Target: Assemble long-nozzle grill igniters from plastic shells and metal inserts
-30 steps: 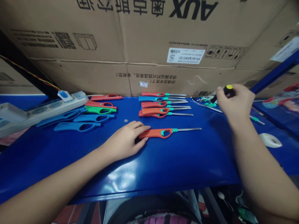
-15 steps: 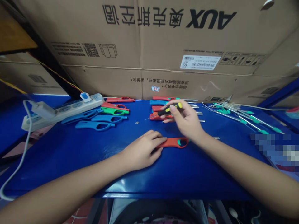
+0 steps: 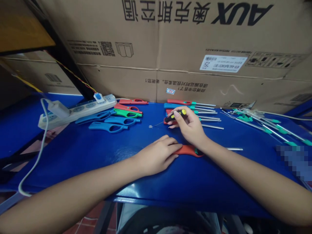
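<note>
Your left hand (image 3: 158, 155) closed over butt of orange lighter (image 3: 187, 150), pinning it flat on bench (image 3: 219, 185); right forearm hides part of it. Your right hand (image 3: 191, 128) grips screwdriver (image 3: 176, 116), tip at small screws (image 3: 150, 126); contact unclear. Step looks like picking up screw. Move calls for steady tip, light touch, lighter kept still under left hand. Screws lie loose, no dish under them. Big box (image 3: 136, 74) behind bench; contents hidden.

A big printed carton (image 3: 180, 39) stands behind the glossy blue tabletop (image 3: 192, 185). Pale glare (image 3: 131, 189) shines near its front edge. Below lies a red tiled floor (image 3: 94, 213).
</note>
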The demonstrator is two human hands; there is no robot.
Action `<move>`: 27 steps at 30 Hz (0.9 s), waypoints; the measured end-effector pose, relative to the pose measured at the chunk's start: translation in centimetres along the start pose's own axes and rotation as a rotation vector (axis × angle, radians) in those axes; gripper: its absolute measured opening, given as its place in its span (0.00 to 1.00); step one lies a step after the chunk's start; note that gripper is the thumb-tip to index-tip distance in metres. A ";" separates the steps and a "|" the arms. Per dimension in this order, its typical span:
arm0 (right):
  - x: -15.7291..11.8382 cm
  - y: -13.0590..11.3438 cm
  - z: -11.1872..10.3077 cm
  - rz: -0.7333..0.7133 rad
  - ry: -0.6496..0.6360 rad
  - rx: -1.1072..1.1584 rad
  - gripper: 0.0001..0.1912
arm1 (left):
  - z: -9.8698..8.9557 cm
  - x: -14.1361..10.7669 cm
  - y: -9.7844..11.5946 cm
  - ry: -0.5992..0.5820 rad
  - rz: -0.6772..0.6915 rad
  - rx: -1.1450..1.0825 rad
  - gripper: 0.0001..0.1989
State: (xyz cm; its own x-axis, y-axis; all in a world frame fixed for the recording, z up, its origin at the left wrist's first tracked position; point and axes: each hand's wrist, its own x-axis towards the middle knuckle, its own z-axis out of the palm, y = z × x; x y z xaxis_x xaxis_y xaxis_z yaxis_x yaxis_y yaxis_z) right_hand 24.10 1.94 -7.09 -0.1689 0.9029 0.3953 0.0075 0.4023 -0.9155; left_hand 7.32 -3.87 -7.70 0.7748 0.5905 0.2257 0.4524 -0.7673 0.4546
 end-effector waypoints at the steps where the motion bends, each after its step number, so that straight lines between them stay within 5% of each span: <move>1: 0.0 0.0 0.0 -0.002 0.001 0.007 0.17 | 0.0 0.0 0.0 -0.001 -0.001 -0.002 0.16; 16: 0.1 -1.6 -0.3 0.016 0.049 0.121 0.16 | -0.2 0.1 -0.2 0.004 0.015 -0.020 0.16; 27: 0.7 -5.2 -2.5 -0.006 0.254 0.226 0.18 | 0.4 0.1 -0.4 0.080 0.002 -0.165 0.19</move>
State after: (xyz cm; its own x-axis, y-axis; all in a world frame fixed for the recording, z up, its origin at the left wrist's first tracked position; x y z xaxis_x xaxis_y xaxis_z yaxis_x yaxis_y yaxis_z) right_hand 26.44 0.84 -1.92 0.0825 0.9208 0.3811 -0.2166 0.3899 -0.8950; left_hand 7.41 -3.60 -8.23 0.7350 0.6122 0.2914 0.3675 -0.7209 0.5875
